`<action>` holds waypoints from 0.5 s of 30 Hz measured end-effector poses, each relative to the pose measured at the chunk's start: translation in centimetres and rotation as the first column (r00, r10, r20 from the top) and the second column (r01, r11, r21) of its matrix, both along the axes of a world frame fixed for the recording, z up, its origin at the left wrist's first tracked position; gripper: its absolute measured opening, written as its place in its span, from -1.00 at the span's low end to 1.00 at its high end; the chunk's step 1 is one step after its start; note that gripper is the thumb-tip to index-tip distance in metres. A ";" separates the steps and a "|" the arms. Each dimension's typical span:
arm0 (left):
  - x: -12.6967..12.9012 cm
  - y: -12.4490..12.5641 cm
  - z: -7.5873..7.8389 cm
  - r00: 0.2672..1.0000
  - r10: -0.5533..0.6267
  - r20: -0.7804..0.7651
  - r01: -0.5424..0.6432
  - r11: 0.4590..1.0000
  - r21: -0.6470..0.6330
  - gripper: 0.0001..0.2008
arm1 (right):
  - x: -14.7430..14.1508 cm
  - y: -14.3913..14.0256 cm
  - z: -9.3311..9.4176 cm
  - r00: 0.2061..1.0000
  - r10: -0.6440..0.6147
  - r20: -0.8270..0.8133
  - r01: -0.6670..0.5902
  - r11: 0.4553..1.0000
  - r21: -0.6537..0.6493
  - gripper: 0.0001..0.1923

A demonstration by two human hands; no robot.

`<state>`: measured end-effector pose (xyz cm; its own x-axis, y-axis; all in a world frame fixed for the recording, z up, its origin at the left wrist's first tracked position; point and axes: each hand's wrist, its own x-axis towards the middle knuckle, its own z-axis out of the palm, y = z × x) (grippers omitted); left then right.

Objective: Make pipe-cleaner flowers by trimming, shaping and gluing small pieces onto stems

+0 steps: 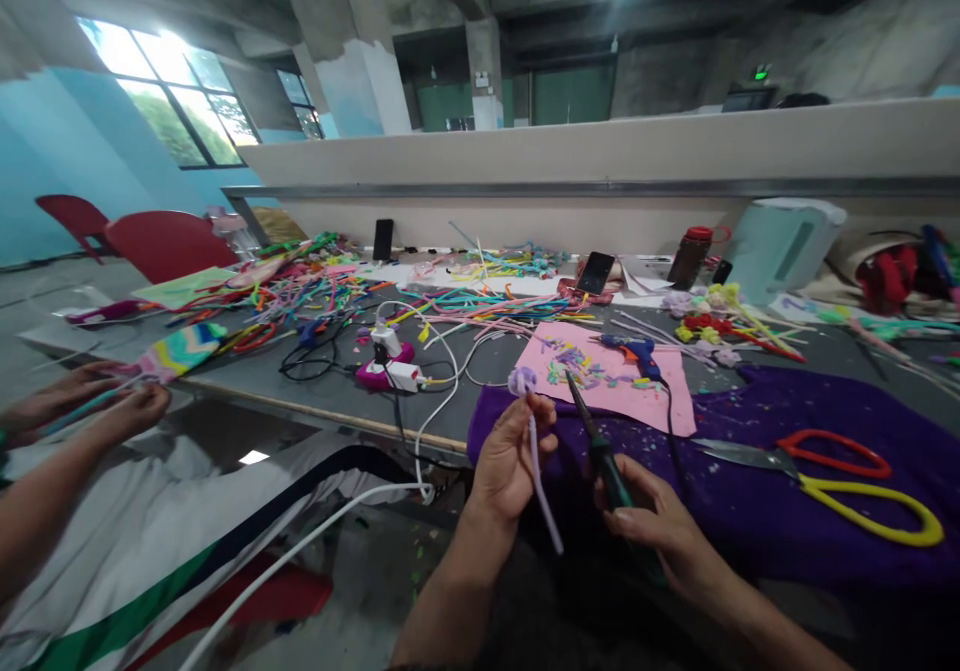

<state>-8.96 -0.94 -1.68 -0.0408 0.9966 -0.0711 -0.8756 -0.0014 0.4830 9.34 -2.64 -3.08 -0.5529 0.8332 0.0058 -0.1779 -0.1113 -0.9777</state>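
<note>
nearest, two hands: the left hand (510,456) pinches one lilac pipe cleaner (541,481) with a curled top, and the right hand (652,526) grips one green-handled tool (600,451), its tip blurred. both hover over the purple cloth (750,511). one pair of scissors (832,471) lies there. beyond, one pink sheet (660,401) and one blue glue gun (637,353). far left, a co-worker's two hands (90,406), cut off.

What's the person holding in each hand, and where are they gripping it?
Left hand pinches a lilac pipe cleaner just below its curled tip. Right hand grips green-handled pliers by the handle.
</note>
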 end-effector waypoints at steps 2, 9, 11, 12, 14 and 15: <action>0.0 0.0 0.0 0.997 0.034 -0.063 -0.034 0.999 0.000 -0.79 | 0.3 -0.1 -0.1 1.000 -0.005 0.021 0.005 1.000 0.004 -0.65; -0.7 -0.3 -0.3 0.886 0.009 -0.463 -0.022 1.000 -0.022 -0.73 | 1.8 -0.3 -1.1 0.994 -0.045 0.096 0.041 0.998 0.044 -0.64; -1.0 -0.5 -0.2 0.826 -0.008 -0.564 -0.003 1.000 -0.018 -0.74 | 2.3 -0.4 -1.2 0.992 -0.030 0.119 0.023 0.998 0.061 -0.63; -1.2 -0.6 -0.2 0.803 -0.021 -0.596 0.013 1.000 -0.017 -0.75 | 2.6 -0.4 -1.2 0.991 -0.021 0.134 0.011 0.997 0.071 -0.62; -1.5 -0.6 -0.1 0.772 -0.042 -0.634 0.044 0.999 -0.013 -0.75 | 3.1 -0.5 -1.1 0.985 -0.006 0.175 -0.013 0.994 0.106 -0.60; -1.6 -0.7 -0.1 0.765 -0.048 -0.642 0.053 0.999 -0.011 -0.75 | 3.4 -0.5 -1.0 0.979 -0.004 0.202 -0.024 0.990 0.136 -0.60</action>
<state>-10.56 -1.60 -1.77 -0.0235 0.9990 -0.0392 -0.3600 0.0281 0.9325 12.70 -3.17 -4.11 -0.5630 0.8264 0.0077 0.0245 0.0260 -0.9994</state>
